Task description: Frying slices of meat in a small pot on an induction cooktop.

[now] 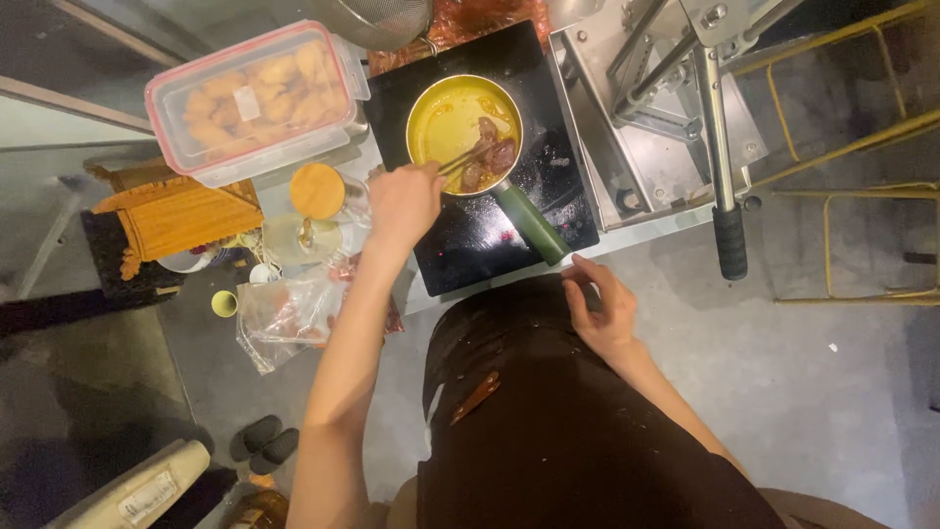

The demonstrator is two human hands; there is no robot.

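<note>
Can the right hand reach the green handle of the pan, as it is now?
Probably yes. The right hand is empty at the cooktop's near edge, and the green handle points toward it with nothing between. The left hand holds chopsticks elsewhere.

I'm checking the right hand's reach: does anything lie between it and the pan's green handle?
Nothing visible does. The right hand rests open by the apron, apart from the green handle; only bare black cooktop edge lies between.
</note>
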